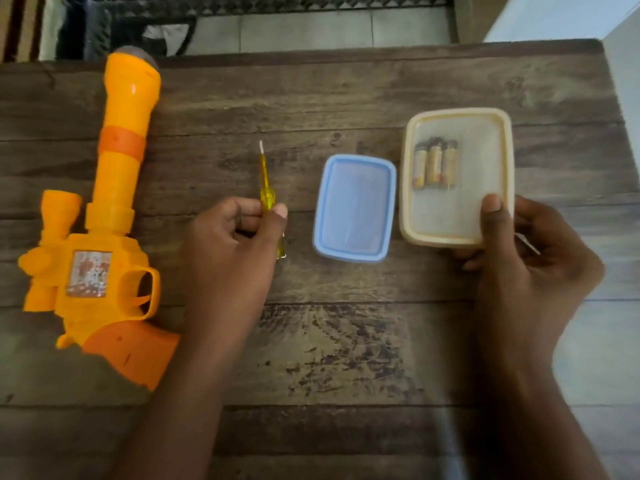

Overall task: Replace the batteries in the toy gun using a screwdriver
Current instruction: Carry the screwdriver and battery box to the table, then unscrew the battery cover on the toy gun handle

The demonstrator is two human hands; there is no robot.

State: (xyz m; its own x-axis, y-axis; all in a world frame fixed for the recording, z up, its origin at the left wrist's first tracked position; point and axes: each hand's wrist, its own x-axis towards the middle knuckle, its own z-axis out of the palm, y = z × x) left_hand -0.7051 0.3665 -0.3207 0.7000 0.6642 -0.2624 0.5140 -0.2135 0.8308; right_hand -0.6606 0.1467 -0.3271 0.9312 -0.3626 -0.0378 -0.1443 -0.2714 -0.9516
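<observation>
Toy gun: the yellow-and-orange toy gun (104,216) lies flat at the left of the wooden table (346,358), barrel pointing away from the person, orange grip nearest them, untouched.
Screwdriver: the yellow see-through screwdriver (268,195) points its metal tip away, between the gun and the blue box.
Left hand: the left hand (235,244) pinches the screwdriver's handle between thumb and curled fingers.
Blue box: a small blue-rimmed plastic box (355,207) sits on the table just right of the screwdriver.
Cream container: a cream lidded container (457,174) lies beside the blue box; three batteries (434,164) show through its lid, side by side.
Right hand: the right hand (526,258) grips the container's near right corner, thumb on the lid, fingers curled underneath.
</observation>
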